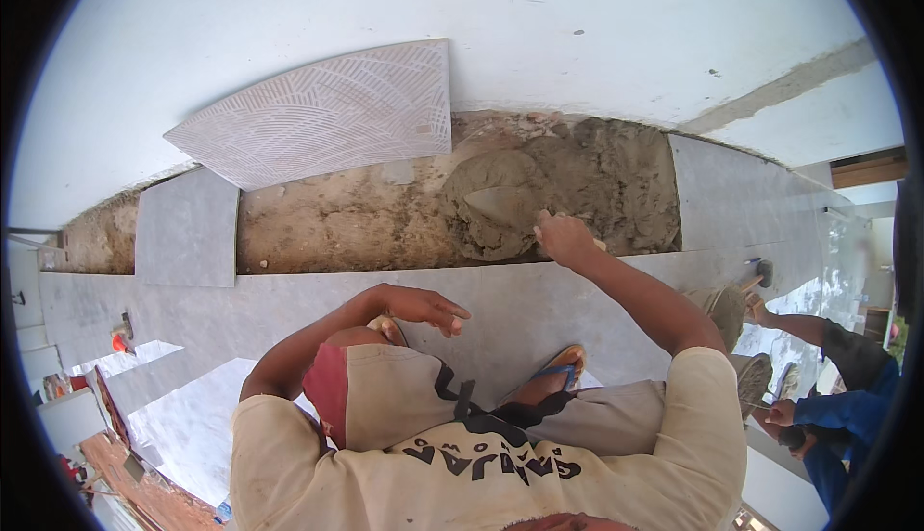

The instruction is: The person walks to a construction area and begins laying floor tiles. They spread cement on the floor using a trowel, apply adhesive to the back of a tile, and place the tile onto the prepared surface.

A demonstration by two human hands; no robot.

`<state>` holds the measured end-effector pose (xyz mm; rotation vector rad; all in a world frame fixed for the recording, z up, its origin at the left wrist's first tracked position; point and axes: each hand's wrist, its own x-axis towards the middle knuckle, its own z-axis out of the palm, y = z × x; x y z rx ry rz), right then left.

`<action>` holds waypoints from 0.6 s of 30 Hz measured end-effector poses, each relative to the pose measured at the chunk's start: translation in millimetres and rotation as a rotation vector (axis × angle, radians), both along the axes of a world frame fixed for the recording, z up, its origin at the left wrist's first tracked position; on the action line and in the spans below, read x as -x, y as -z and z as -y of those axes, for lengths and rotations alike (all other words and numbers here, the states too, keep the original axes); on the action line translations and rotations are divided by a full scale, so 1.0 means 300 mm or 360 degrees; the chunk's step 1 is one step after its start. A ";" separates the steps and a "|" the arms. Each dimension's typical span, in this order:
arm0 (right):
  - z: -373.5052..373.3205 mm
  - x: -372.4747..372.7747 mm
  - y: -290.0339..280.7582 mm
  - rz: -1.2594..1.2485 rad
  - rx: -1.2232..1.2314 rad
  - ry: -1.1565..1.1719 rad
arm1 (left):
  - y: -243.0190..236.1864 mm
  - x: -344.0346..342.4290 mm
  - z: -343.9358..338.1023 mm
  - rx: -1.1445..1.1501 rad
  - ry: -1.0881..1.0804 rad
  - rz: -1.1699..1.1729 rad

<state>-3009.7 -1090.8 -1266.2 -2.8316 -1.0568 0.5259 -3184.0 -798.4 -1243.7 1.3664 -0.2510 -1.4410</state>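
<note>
My right hand (566,238) is closed around the handle of a trowel, whose mortar-smeared pointed blade (502,206) lies on a mound of wet grey mortar (486,167). More mortar (621,184) spreads to the right of the mound, up to the edge of a laid grey tile (722,192). Over my bent knee hangs my left hand (423,308), fingers loosely stretched and holding nothing. Behind the bed, a large tile (327,112) leans on the white wall, its ridged back facing me.
A loose grey tile (188,228) lies across the bare strip of dirt (337,228) at left. Grey floor tiles (298,300) run along the near side. At right, another person's hands (782,412) and a mallet (760,274) are close by.
</note>
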 end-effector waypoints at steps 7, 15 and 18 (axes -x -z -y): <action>-0.115 -0.157 0.133 0.0170 -0.0074 0.0172 | -0.170 -0.199 -0.035 -0.0241 -0.0339 0.0224; -0.139 -0.160 -0.089 -0.0155 0.0043 0.0264 | -0.248 -0.306 -0.041 -0.0263 -0.0490 0.0414; -0.115 -0.141 -0.076 -0.0108 0.0010 0.0397 | -0.244 -0.320 -0.031 -0.0294 -0.0592 0.0301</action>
